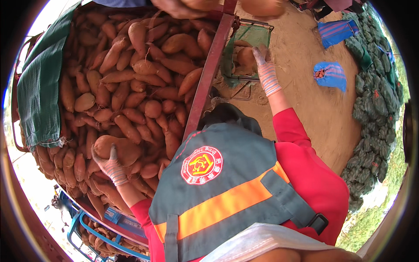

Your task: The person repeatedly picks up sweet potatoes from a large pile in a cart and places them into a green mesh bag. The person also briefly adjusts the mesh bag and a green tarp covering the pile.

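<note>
My left hand (pixel 110 165), in a striped knit glove with grey fingertips, grips one end of a large sweet potato (pixel 122 149) on the heap (pixel 131 108). The thumb and fingers lie on either side of it. My right hand (pixel 265 70), gloved alike, reaches over a green mesh bag (pixel 252 34) spread in a metal frame (pixel 250 78). Inside the bag lie several sweet potatoes (pixel 245 56), blurred. One is close beside the right thumb; whether the hand holds it I cannot tell, as its other fingers are indistinct.
A red metal rail (pixel 209 75) divides the heap from the sandy ground (pixel 294 108). Another person's hand (pixel 178 9) is at the top edge. Blue striped sacks (pixel 334 77) and stacked dark mesh bags (pixel 370 131) are at right. Green netting (pixel 45 82) hangs at left.
</note>
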A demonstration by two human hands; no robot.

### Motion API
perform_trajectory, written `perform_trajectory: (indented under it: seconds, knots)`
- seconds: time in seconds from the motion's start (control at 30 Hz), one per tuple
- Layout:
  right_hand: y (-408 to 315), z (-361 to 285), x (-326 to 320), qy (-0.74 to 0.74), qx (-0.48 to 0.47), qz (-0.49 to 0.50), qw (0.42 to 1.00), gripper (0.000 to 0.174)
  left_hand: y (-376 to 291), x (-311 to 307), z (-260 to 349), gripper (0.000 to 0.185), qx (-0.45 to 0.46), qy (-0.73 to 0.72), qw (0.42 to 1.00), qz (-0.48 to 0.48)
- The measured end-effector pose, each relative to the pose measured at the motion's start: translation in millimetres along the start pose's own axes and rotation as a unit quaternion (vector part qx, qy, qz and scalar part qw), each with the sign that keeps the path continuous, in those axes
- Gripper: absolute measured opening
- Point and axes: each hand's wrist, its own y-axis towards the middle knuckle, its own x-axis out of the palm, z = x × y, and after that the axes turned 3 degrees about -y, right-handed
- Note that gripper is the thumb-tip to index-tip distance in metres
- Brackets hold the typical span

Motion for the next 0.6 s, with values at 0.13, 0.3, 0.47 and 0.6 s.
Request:
perform_trajectory:
  seconds: [0.13,0.3,0.47,0.6]
  knots:
    - [-35,-10,-1,-0.131,-0.268,-0.227,0.927,0.059,3,-18,66,0.082,-0.014,-0.167,0.986,0.022]
    - [-120,-19,88,0.102,-0.144,-0.522,0.834,0.082,12,11,148,0.075,-0.027,-0.409,0.908,-0.081]
    - [-121,-40,101,0.202,-0.001,-0.635,0.745,0.106,14,83,205,0.067,-0.107,-0.515,0.813,-0.249]
    - [-109,-42,59,0.324,0.095,-0.578,0.743,0.101,-9,149,265,0.066,-0.062,-0.426,0.840,-0.330]
